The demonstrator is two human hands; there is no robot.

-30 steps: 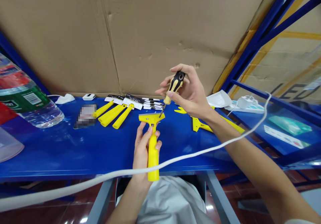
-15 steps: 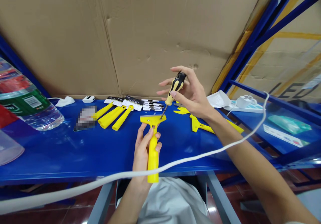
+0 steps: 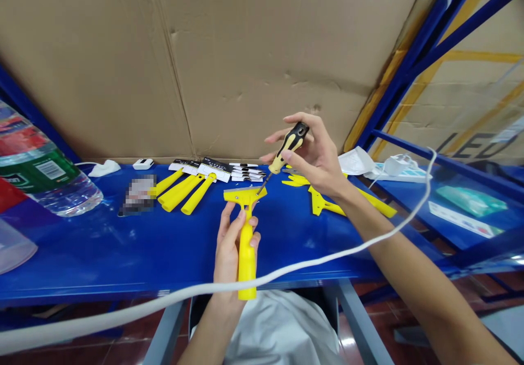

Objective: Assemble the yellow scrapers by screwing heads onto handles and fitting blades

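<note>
A yellow scraper (image 3: 246,256) stands upright in my left hand (image 3: 227,245), its handle gripped by thumb and fingers and its wide head with a metal blade edge at the top. My right hand (image 3: 318,160) holds a black and cream screwdriver (image 3: 289,148) between thumb and fingers, some fingers stretched out. The screwdriver slants down to the left, and its tip meets the right screw of the scraper head. Beyond my right wrist lie more yellow scraper parts (image 3: 321,201). Several yellow handles (image 3: 198,195) lie to the left on the blue table (image 3: 164,250).
Black-and-white blade packets (image 3: 215,169) lie by the cardboard wall (image 3: 245,70). On the left stand a big water bottle (image 3: 53,174) and a clear plastic container (image 3: 14,247). A white cable (image 3: 311,260) crosses in front of me. White masks (image 3: 356,161) lie at the right beside blue shelf posts (image 3: 409,76).
The screwdriver handle has tilted further to the right with my right hand. The scraper has shifted slightly left in view, and the tip stays at the same screw.
</note>
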